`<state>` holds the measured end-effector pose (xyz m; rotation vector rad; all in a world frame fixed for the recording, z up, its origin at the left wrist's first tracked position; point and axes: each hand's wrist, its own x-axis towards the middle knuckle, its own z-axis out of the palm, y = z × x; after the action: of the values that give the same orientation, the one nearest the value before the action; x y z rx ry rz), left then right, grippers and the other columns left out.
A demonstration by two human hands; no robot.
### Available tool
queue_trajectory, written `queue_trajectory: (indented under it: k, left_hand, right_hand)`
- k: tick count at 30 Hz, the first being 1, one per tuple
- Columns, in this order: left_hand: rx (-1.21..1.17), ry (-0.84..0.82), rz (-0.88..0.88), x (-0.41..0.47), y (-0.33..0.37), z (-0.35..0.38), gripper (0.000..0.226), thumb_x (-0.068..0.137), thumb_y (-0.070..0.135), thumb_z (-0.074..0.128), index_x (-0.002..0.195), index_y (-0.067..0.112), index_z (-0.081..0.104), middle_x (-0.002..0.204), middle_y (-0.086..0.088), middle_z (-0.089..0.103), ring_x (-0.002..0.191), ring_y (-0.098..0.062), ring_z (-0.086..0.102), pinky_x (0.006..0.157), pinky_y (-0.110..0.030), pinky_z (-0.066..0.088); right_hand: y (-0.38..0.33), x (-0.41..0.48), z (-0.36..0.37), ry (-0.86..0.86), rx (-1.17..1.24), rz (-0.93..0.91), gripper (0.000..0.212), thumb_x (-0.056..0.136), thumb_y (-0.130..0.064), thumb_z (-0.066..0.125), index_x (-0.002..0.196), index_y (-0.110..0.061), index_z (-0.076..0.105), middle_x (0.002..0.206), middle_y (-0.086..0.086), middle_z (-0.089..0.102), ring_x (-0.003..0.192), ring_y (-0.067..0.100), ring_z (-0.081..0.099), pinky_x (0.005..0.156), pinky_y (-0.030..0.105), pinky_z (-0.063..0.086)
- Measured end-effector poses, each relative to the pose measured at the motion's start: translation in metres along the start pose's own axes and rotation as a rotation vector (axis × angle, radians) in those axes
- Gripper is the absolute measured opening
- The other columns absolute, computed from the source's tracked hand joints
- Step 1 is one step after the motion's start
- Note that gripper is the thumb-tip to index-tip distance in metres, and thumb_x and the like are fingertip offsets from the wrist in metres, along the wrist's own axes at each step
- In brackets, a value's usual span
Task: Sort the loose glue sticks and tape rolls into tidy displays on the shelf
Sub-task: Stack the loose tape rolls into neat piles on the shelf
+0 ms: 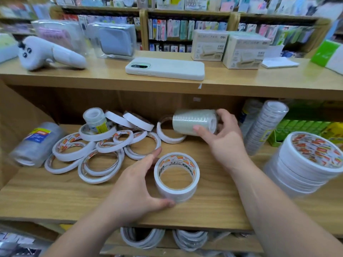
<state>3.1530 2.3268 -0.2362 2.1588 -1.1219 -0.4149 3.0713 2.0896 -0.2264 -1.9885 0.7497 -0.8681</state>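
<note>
Head view, both forearms reach in from the lower edge onto the middle shelf point(55, 201).

Left hand point(135, 190): palm down, thumb against the near base of a wide white tape roll point(177, 177), fingers curved around its far left side. It grips the roll.

Right hand point(224, 138): further in and higher than the left, wrist bent. Its thumb lies along the near side of a clear tape pack point(194, 122) and its fingers wrap the right end. It holds the pack.

Hidden or unclear: the pack's right end is covered by the right hand. I cannot tell whether the pack touches the shelf. It overlaps a white ring point(169, 134) lying behind and below it. Green boxes point(300, 127) beyond the right hand are too blurred to identify.

Orientation: the wide roll sits flat on the shelf between the two hands, with its hole up and its axis vertical. The clear pack lies on its side, long axis roughly left to right, its free end pointing away from the right hand.

Loose thin tape rolls point(100, 154) lie overlapping just left of the left hand. A stack of white rolls point(306, 160) stands right of the right forearm.
</note>
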Motion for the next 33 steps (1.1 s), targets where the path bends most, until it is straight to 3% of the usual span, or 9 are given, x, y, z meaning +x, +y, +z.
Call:
queue_trajectory:
  k: [3, 7, 16, 18, 21, 23, 27, 31, 33]
  left_hand:
    - [0.007, -0.011, -0.004, 0.001, -0.001, -0.001, 0.134, 0.047, 0.061, 0.092, 0.155, 0.049, 0.015, 0.152, 0.032, 0.031, 0.137, 0.010, 0.032, 0.118, -0.025, 0.031]
    - [0.005, -0.005, 0.010, 0.003, 0.000, 0.000, 0.134, 0.044, 0.061, 0.092, 0.155, 0.050, 0.017, 0.153, 0.031, 0.033, 0.137, 0.009, 0.033, 0.118, -0.027, 0.032]
    - [-0.036, -0.005, 0.029, 0.008, -0.002, 0.004, 0.136, 0.041, 0.061, 0.092, 0.154, 0.050, 0.018, 0.151, 0.033, 0.033, 0.139, 0.010, 0.031, 0.118, -0.023, 0.028]
    - [-0.037, -0.003, 0.028, 0.007, -0.003, 0.005, 0.136, 0.042, 0.061, 0.093, 0.155, 0.049, 0.018, 0.150, 0.033, 0.033, 0.139, 0.009, 0.030, 0.118, -0.023, 0.027]
    - [-0.040, 0.001, 0.029, 0.008, -0.005, 0.006, 0.136, 0.042, 0.060, 0.093, 0.155, 0.048, 0.019, 0.150, 0.032, 0.034, 0.139, 0.009, 0.032, 0.118, -0.024, 0.029]
    - [-0.043, -0.001, 0.030, 0.008, -0.004, 0.006, 0.136, 0.043, 0.059, 0.094, 0.155, 0.048, 0.018, 0.150, 0.032, 0.034, 0.138, 0.009, 0.032, 0.118, -0.024, 0.029]
    - [-0.044, 0.006, 0.035, 0.008, -0.005, 0.006, 0.135, 0.042, 0.060, 0.094, 0.155, 0.047, 0.021, 0.150, 0.033, 0.035, 0.138, 0.009, 0.033, 0.118, -0.025, 0.031]
    - [-0.059, 0.017, 0.024, 0.009, -0.006, 0.006, 0.132, 0.041, 0.061, 0.092, 0.153, 0.048, 0.025, 0.147, 0.033, 0.039, 0.135, 0.009, 0.038, 0.116, -0.028, 0.036]
    - [-0.069, 0.025, 0.019, 0.009, -0.007, 0.006, 0.132, 0.041, 0.062, 0.091, 0.154, 0.047, 0.025, 0.147, 0.031, 0.041, 0.134, 0.008, 0.040, 0.116, -0.029, 0.037]
  right_hand:
    - [0.005, -0.014, -0.023, 0.069, 0.050, -0.031, 0.079, 0.072, -0.047, 0.082, 0.140, -0.036, 0.043, 0.129, -0.007, 0.050, 0.119, 0.014, 0.057, 0.104, 0.043, 0.049]
    - [0.004, -0.024, -0.032, 0.130, -0.072, -0.105, 0.080, 0.070, -0.031, 0.090, 0.137, -0.030, 0.046, 0.129, -0.006, 0.056, 0.122, 0.011, 0.054, 0.106, 0.038, 0.045]
    - [0.016, -0.012, -0.006, 0.169, -0.154, 0.044, 0.102, 0.061, -0.045, 0.093, 0.147, -0.020, 0.044, 0.140, 0.001, 0.056, 0.122, 0.017, 0.058, 0.105, 0.041, 0.048]
    - [0.023, -0.015, -0.006, 0.170, -0.208, 0.112, 0.092, 0.059, -0.050, 0.092, 0.138, -0.021, 0.054, 0.128, -0.001, 0.058, 0.114, 0.017, 0.060, 0.099, 0.037, 0.049]
    - [0.024, -0.011, -0.008, 0.172, -0.193, 0.253, 0.074, 0.066, -0.048, 0.089, 0.130, -0.025, 0.060, 0.089, -0.007, 0.065, 0.084, 0.011, 0.063, 0.079, 0.027, 0.048]
    - [0.024, -0.004, -0.006, 0.198, -0.130, 0.278, 0.074, 0.075, -0.041, 0.086, 0.139, -0.022, 0.053, 0.076, -0.007, 0.068, 0.080, 0.008, 0.065, 0.084, 0.028, 0.049]
    - [0.024, -0.004, 0.001, 0.187, -0.025, 0.268, 0.078, 0.085, -0.029, 0.078, 0.151, -0.020, 0.038, 0.077, -0.011, 0.071, 0.088, 0.005, 0.067, 0.101, 0.032, 0.047]
    - [0.025, -0.021, 0.000, 0.144, 0.107, 0.008, 0.039, 0.088, -0.023, 0.071, 0.123, -0.027, 0.054, 0.090, -0.006, 0.070, 0.073, 0.014, 0.068, 0.077, 0.039, 0.058]
    - [0.019, -0.021, 0.000, -0.032, -0.013, -0.178, 0.028, 0.089, -0.021, 0.068, 0.115, -0.028, 0.062, 0.110, -0.008, 0.063, 0.073, 0.015, 0.062, 0.075, 0.032, 0.054]
